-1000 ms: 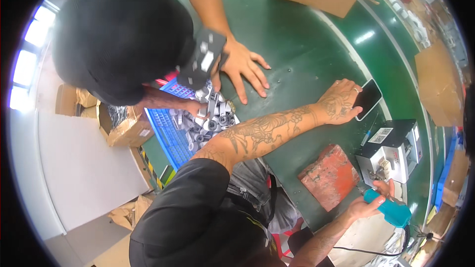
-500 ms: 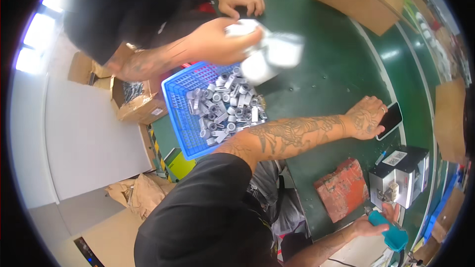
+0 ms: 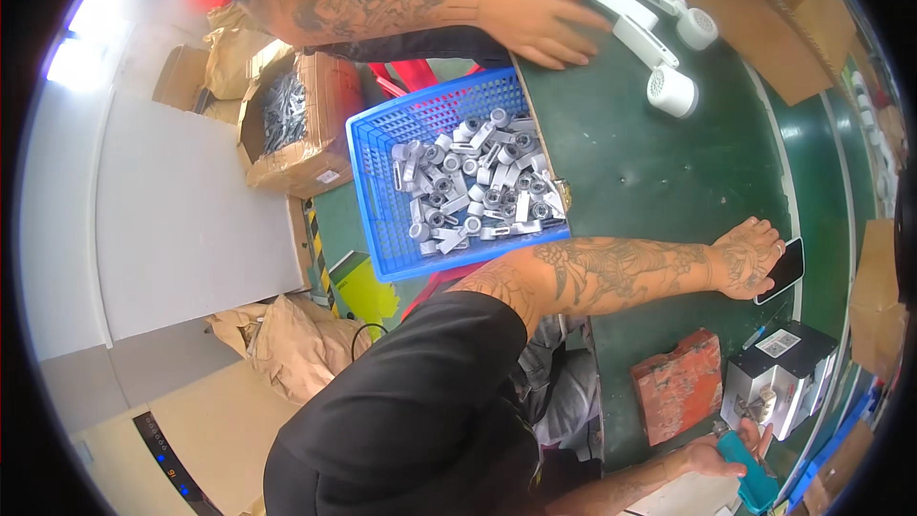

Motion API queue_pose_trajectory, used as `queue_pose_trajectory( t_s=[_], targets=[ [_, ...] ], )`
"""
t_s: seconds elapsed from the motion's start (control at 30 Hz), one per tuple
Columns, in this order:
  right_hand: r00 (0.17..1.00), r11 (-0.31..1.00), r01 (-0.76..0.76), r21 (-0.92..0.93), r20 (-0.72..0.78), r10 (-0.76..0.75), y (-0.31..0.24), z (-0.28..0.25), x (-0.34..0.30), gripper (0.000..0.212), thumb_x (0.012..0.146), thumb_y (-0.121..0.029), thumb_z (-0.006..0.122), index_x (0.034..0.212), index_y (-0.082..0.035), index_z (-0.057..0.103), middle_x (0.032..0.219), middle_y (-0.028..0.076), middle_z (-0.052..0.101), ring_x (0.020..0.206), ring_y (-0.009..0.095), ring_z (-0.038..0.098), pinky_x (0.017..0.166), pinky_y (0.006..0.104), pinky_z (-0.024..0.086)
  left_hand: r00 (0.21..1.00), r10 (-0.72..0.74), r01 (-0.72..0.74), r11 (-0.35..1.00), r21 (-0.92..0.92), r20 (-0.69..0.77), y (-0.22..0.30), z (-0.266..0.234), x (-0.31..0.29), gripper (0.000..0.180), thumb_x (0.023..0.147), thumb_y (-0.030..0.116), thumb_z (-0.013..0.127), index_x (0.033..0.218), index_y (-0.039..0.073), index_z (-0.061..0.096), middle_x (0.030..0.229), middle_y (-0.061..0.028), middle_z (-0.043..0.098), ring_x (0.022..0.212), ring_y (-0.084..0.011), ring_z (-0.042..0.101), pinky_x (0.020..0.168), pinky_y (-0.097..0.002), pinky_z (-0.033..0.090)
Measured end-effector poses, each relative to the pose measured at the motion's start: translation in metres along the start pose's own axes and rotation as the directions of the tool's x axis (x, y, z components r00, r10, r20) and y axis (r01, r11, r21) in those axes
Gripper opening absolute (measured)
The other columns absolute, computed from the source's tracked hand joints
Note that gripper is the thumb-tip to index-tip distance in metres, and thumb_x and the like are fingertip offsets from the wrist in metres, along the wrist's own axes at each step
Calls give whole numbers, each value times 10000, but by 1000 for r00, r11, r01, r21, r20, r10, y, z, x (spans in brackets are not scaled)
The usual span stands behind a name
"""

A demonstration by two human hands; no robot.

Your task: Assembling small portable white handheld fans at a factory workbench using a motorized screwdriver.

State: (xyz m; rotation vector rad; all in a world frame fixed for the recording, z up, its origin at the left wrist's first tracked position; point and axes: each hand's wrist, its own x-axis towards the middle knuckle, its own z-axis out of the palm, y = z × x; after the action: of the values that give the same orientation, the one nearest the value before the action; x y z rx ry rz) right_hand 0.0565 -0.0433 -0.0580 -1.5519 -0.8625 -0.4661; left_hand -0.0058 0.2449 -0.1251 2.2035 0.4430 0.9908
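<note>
Nearest, at lower right, gripping a teal tool (image 3: pixel 757 480) in the right hand (image 3: pixel 716 459), with the thumb along one side and the fingers curled up round the other. So, within the grasp of that hand, its body tilted toward the lower right. Just past the tool, near the raised fingertips, a black-topped device (image 3: pixel 808 352) with a silvery front, on the green tabletop (image 3: pixel 669 186). Beside the device, toward the left, a rough reddish block (image 3: pixel 680 387), apart from both hands. Between the device and the phone (image 3: pixel 788 272), a slim blue-tipped pen (image 3: pixel 755 336).

Farther out, at the end of the long tattooed forearm, resting the left hand (image 3: pixel 748 258) palm down over the near edge of the phone, thumb spread away from the fingers, not visibly lifting anything. Under and just beyond that hand, the phone, dark screen upward in a pale frame, partly covered.

To the left, well apart from both hands, a blue mesh basket (image 3: pixel 382 234) set against the tabletop's edge, holding a loose heap of grey-and-white parts (image 3: pixel 478 177) with round ends and short arms. Left of the basket, an open carton (image 3: pixel 330 119) full of slender grey pieces (image 3: pixel 284 113).

Beyond the basket, a co-worker's hand (image 3: pixel 540 21), fingers extended, near three white parts (image 3: pixel 671 93) with rounded heads. Farther right, another open carton (image 3: pixel 755 29), contents too hidden to tell.
</note>
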Motion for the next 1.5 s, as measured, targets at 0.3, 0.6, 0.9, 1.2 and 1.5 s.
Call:
queue_pose_trajectory(
  t_s=[0.3,0.6,0.9,1.2,1.5],
  targets=[
    [999,998,-48,28,-5,48,-6,14,-4,879,1030,-645,349,1197,193,555,937,216,661,809,239,609,801,362,464,995,21,-13,997,81,-99,-7,-13,-7,496,903,346,652,1231,-21,589,1197,-209,586,1207,-386,520,1089,-511,371],
    [1000,999,-17,31,26,16,-7,9,-5,695,1051,-613,337,714,-16,450,900,229,653,929,330,614,998,464,420,989,-30,31,1000,-4,146,11,-41,1,502,920,352,645,1268,2,553,1228,-185,559,1229,-363,498,1116,-488,360],
    [993,993,-111,27,49,110,1,1,-12,894,993,-726,364,1170,129,561,954,179,656,871,233,609,903,374,428,985,-70,65,997,40,159,12,-47,6,504,932,364,639,1283,14,550,1227,-175,552,1223,-360,494,1098,-510,375],
    [979,978,-199,57,49,196,-3,2,-15,933,972,-754,383,1201,135,550,910,144,650,850,207,584,865,354,420,982,-74,70,997,31,176,14,-47,9,497,952,356,626,1299,10,544,1227,-170,557,1221,-352,489,1114,-495,356],
    [986,983,-165,80,45,162,-7,8,-13,859,996,-693,395,1237,120,536,871,116,620,836,204,576,903,373,429,990,-55,55,998,1,131,20,-52,7,447,952,301,643,1312,54,546,1274,-166,560,1226,-355,504,1083,-490,391]
  ],
)
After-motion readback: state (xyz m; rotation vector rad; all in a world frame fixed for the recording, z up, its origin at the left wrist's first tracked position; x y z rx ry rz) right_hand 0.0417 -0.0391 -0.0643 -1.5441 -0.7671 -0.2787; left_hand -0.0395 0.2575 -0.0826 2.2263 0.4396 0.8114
